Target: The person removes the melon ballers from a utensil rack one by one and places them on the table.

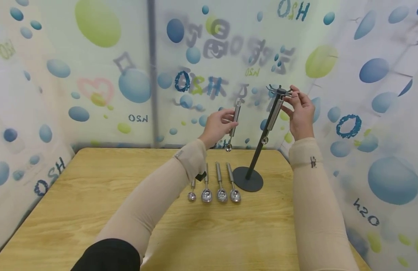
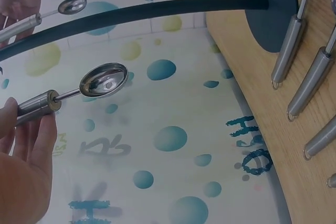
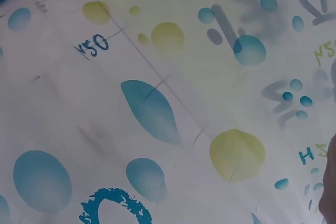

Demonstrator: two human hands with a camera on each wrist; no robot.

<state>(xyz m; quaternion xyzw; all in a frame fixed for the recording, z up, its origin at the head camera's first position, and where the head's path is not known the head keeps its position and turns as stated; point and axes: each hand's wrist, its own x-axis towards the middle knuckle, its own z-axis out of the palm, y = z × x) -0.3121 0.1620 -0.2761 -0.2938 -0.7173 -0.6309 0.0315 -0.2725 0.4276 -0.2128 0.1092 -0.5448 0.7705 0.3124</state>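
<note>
In the head view my left hand (image 1: 220, 124) grips a steel melon baller (image 1: 235, 118) by its handle, raised over the far table edge, scoop down. The left wrist view shows the round bowl (image 2: 104, 80) of this tool with a small hole in it. My right hand (image 1: 301, 113) is at the top of a dark metal stand (image 1: 258, 150) with hooks. Its thumb and fingers pinch the upper end of a second melon baller (image 1: 275, 116), which hangs scoop down beside the post. Only an edge of the right hand (image 3: 328, 187) shows in the right wrist view.
Several more steel scoops (image 1: 221, 194) lie in a row on the wooden table (image 1: 127, 210), left of the stand's round base (image 1: 238, 180). My left sleeve partly covers the row. Patterned curtains (image 1: 110, 124) hang close behind the table and at both sides.
</note>
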